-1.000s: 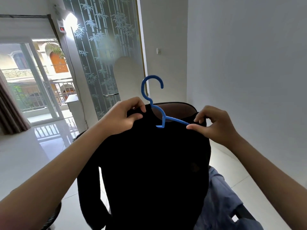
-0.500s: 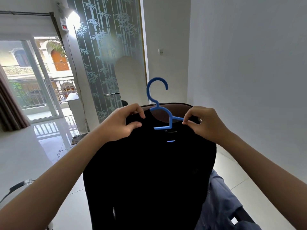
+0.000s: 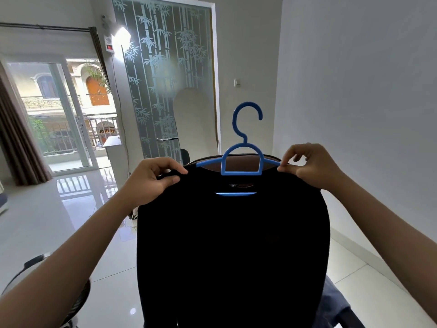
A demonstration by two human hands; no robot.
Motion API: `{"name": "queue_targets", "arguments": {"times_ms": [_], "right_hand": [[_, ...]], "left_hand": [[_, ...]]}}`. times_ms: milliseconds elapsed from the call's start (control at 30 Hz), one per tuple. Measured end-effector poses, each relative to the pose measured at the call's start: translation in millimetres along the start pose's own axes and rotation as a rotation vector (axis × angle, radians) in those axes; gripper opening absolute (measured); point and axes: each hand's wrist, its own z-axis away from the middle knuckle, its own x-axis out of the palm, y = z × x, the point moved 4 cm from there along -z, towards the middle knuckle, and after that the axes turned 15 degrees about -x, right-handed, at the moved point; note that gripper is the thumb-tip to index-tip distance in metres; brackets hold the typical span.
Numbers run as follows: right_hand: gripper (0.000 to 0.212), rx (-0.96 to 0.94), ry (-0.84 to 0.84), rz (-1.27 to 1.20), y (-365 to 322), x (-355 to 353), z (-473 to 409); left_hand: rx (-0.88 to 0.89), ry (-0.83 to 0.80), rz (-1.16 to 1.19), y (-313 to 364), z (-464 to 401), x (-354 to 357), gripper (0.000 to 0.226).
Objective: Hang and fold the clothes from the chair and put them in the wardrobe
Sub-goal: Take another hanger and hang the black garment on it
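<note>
A black top (image 3: 233, 245) hangs on a blue plastic hanger (image 3: 243, 162), held up in the air in front of the person at about chest height. The hanger's hook points upward and its 2 arms run into the shoulders of the garment; the lower bar shows through the neck opening. The left hand (image 3: 151, 181) grips the top's left shoulder, fingers curled over the fabric and thumb pressed beneath. The right hand (image 3: 312, 169) pinches the right shoulder where the hanger's arm enters the cloth, thumb and forefinger closed on the fabric; whether they also touch the hanger cannot be told. The top hangs straight down, its body covering most of what lies behind it.

Just behind the collar, the curved top edge of a brown chair back (image 3: 238, 162) shows. At the lower right, a blue-grey garment (image 3: 333, 301) lies partly hidden by the black top. Further back stands a frosted glass door with a bamboo pattern (image 3: 165, 74), and to the left a sliding glass door (image 3: 61, 110) beside a brown curtain (image 3: 16, 138). The floor is glossy white tile (image 3: 71, 209).
</note>
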Motion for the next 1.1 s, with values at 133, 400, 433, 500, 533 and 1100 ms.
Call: {"name": "queue_targets", "arguments": {"times_ms": [133,400,433,500,533,1100], "right_hand": [[0.021,-0.119,0.120,0.097,-13,13,5],[0.058,-0.333,0.193,0.059,-59,65,3],[0.063,-0.317,0.164,0.056,-59,69,1],[0.065,-0.288,0.107,0.054,-59,76,-2],[0.063,-0.281,0.088,0.051,-58,79,-3],[0.049,-0.312,0.001,0.073,-52,58,-12]], "left_hand": [[0.004,0.037,0.040,3,0,1,0.036],[-0.014,0.057,0.063,8,1,14,0.034],[-0.012,0.054,0.069,7,1,15,0.034],[-0.002,0.039,0.079,7,3,18,0.033],[0.003,0.033,0.086,6,4,20,0.033],[-0.252,-0.518,0.296,-13,5,5,0.053]]}}
